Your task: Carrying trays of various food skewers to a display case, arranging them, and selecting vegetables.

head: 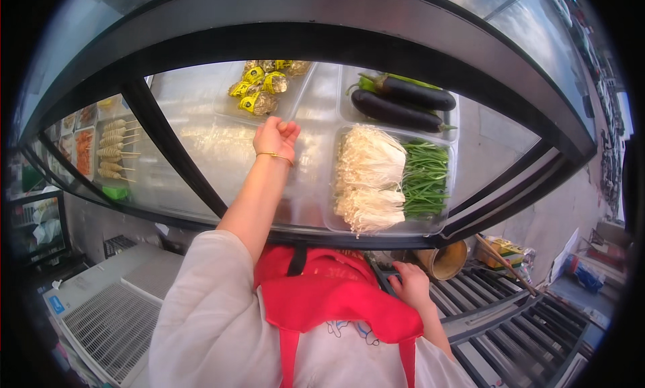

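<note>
My left hand [277, 138] reaches into a glass display case, palm partly up and fingers curled, beside the near edge of a clear plastic tray [242, 117]. Several oysters [263, 103] with yellow bands lie in that tray. My right hand [410, 282] is low beside my red apron [332, 297], outside the case, with its fingers apart and nothing seen in it. To the right of my left hand, a clear tray holds enoki mushrooms [370, 171] and cut green chives [426, 179]. Behind them, eggplants [398, 108] lie over green peppers in another tray.
Black frame bars [174, 146] surround the case opening. Skewered food [113, 148] fills trays at the far left. Below stand a grey vented unit [116, 307], a round bucket [446, 261] and dark slatted racks [509, 337]. A wooden stick [504, 264] leans near the bucket.
</note>
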### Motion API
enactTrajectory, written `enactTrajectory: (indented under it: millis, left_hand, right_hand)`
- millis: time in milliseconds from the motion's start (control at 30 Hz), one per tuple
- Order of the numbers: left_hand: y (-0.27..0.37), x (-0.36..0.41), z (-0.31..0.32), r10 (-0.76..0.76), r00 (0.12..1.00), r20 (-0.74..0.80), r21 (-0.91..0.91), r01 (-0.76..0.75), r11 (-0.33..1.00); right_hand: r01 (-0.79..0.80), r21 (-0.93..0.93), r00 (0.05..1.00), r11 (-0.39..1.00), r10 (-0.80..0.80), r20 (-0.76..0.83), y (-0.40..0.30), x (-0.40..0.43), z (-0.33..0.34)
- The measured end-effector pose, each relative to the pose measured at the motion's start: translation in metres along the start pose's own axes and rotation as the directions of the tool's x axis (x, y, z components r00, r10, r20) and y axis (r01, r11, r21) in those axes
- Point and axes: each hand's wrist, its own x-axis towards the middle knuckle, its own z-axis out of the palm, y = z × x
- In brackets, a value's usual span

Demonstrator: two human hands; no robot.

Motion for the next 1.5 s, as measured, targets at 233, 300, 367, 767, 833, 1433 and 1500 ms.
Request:
enactTrajectory:
  millis: [233, 300, 367, 767, 833, 1433, 1500]
  left_hand:
    - [0.012, 0.048, 0.074, 0.029, 0.998, -0.056, 0.112, -0.023, 0.993]
    - [0.022, 0.057, 0.096, 0.055, 0.998, 0.024, 0.138, -0.058, 0.989]
    - [0.028, 0.066, 0.114, 0.089, 0.964, 0.251, -0.056, -0.077, 0.995]
    - [0.06, 0.198, 0.07, 0.113, 0.987, 0.114, 0.687, -0.16, 0.708]
    - [0.057, 0.197, 0.069, 0.156, 0.98, 0.123, 0.663, -0.198, 0.722]
    - [0.122, 0.284, 0.161, 0.128, 0.977, 0.168, 0.507, -0.198, 0.839]
    - [0.111, 0.282, 0.168, 0.055, 0.959, 0.279, 0.552, -0.207, 0.808]
  right_hand:
    - [-0.113, 0.025, 0.991, 0.993, 0.114, -0.069, 0.0, -0.019, 0.002]
    - [-0.148, 0.041, 0.984, 0.988, 0.151, -0.094, 0.0, -0.025, 0.006]
    - [-0.201, 0.071, 0.971, 0.977, 0.209, -0.119, 0.0, -0.029, 0.01]
    - [-0.333, 0.222, 0.921, 0.916, 0.366, -0.129, 0.013, -0.036, 0.037]
    - [-0.368, 0.219, 0.914, 0.904, 0.395, -0.092, 0.018, -0.039, 0.044]
    - [-0.43, 0.278, 0.883, 0.859, 0.464, -0.066, 0.022, -0.022, 0.066]
    - [-0.417, 0.285, 0.89, 0.863, 0.452, -0.067, 0.018, -0.017, 0.068]
